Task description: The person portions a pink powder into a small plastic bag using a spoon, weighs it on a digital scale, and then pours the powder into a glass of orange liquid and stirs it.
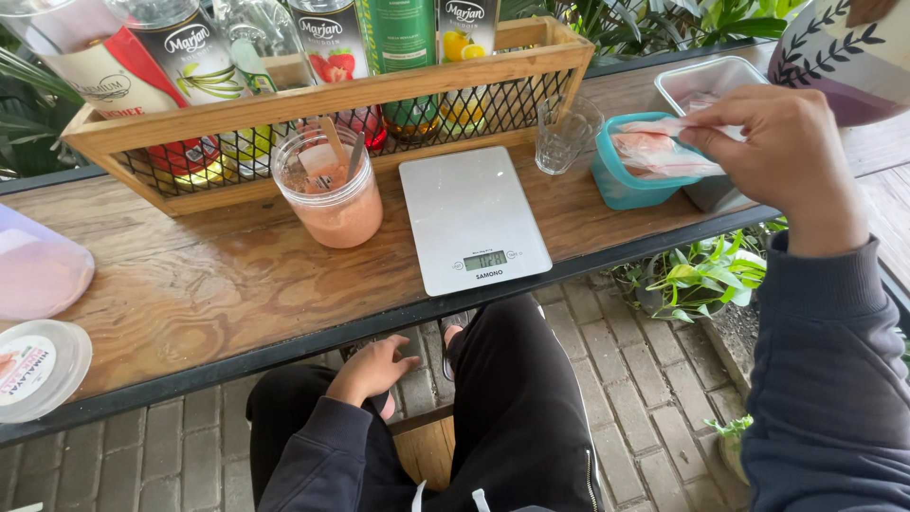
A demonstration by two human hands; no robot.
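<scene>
My right hand (782, 156) reaches to the table's right end and pinches a clear plastic bag (659, 152) with pink contents lying in a teal tub (626, 185). My left hand (374, 370) rests on my knee below the table edge, fingers loosely curled, holding nothing. A flat white kitchen scale (469, 213) with a lit display lies in the middle of the wooden table (190, 284). Left of the scale stands a clear cup of pink drink (327, 190) with a wooden stick and a spoon in it.
A wooden crate with wire mesh (313, 104) holds several bottles along the back. An empty glass (567, 135) stands by the tub, a clear plastic box (720, 81) behind it. A round lid (38, 365) and a pink container (38, 270) lie at left. Brick paving and plants below.
</scene>
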